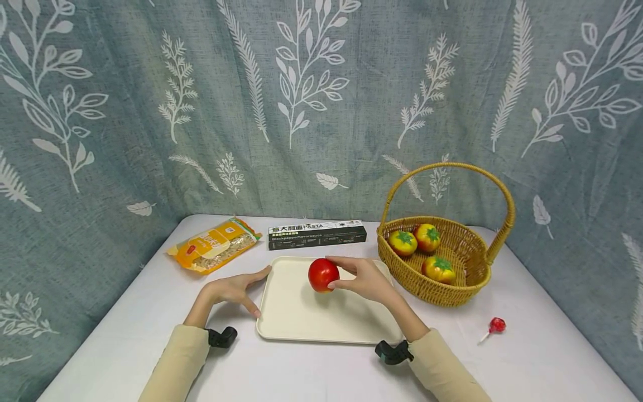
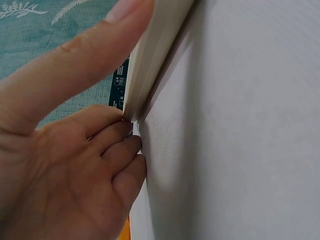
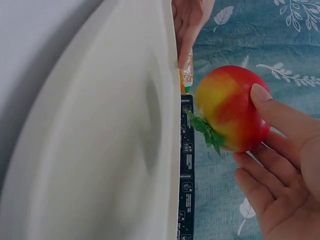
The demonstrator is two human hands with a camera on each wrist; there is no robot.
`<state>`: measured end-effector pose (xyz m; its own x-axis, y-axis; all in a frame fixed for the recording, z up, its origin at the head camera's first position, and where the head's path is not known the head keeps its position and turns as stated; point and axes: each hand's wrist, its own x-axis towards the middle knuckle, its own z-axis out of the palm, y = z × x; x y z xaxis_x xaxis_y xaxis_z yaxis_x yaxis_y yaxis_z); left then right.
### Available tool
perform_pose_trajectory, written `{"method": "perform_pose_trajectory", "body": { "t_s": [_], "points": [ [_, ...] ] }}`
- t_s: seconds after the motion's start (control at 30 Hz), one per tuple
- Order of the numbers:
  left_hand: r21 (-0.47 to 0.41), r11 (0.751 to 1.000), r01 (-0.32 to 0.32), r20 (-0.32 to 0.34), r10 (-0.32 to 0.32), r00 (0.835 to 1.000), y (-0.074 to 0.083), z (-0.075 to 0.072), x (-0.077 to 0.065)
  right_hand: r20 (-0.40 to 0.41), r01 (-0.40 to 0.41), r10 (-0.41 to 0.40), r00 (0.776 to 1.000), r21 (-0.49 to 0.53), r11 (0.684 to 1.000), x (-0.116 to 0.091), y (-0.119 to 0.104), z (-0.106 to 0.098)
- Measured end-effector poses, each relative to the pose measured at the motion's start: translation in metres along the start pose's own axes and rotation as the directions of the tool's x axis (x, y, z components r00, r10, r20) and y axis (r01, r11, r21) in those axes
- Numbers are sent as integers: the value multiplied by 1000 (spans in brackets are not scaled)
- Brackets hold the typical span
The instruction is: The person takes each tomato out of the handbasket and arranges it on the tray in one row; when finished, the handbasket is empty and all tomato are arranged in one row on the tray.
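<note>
My right hand point(image 1: 365, 279) pinches a red tomato point(image 1: 324, 274) between thumb and fingers, above the cream tray point(image 1: 321, 326). In the right wrist view the tomato point(image 3: 232, 107) shows a yellow patch, and its green leafy top points toward the tray point(image 3: 100, 150); a gap lies between them. At the tray's left side is my left hand point(image 1: 233, 291), thumb and fingers spread along the rim. Close up in the left wrist view, the fingers of that hand point(image 2: 75, 165) reach the edge of the tray point(image 2: 155, 45) and grip nothing.
Right of the tray stands a wicker basket point(image 1: 442, 296) with a tall handle and 3 yellow-red tomatoes inside. A red lollipop point(image 1: 496, 325) lies in front of it. Behind the tray are a dark pasta box point(image 1: 317, 235) and an orange food bag point(image 1: 216, 245). A patterned curtain point(image 1: 321, 167) hangs behind.
</note>
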<state>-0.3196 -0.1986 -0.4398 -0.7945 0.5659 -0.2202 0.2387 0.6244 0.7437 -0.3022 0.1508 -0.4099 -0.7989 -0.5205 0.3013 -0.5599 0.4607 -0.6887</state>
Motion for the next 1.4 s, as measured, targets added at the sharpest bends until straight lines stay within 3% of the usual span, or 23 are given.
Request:
{"method": "perform_pose_trajectory", "body": {
  "t_s": [0.23, 0.67, 0.9, 1.4],
  "points": [
    [9, 1000, -12, 8, 12, 1000, -1, 1, 1, 43, 6, -1, 999, -118, 993, 2, -1, 7],
    [27, 999, -30, 12, 30, 999, 0, -1, 0, 109, 36, -10, 994, -241, 970, 11, -10, 12],
    [-1, 1000, -9, 11, 9, 1000, 1, -1, 0, 134, 58, -28, 991, -226, 972, 18, -16, 20],
    [-10, 1000, -9, 11, 10, 1000, 0, -1, 0, 216, 80, -60, 975, -87, 993, 24, -9, 25]
  ]
}}
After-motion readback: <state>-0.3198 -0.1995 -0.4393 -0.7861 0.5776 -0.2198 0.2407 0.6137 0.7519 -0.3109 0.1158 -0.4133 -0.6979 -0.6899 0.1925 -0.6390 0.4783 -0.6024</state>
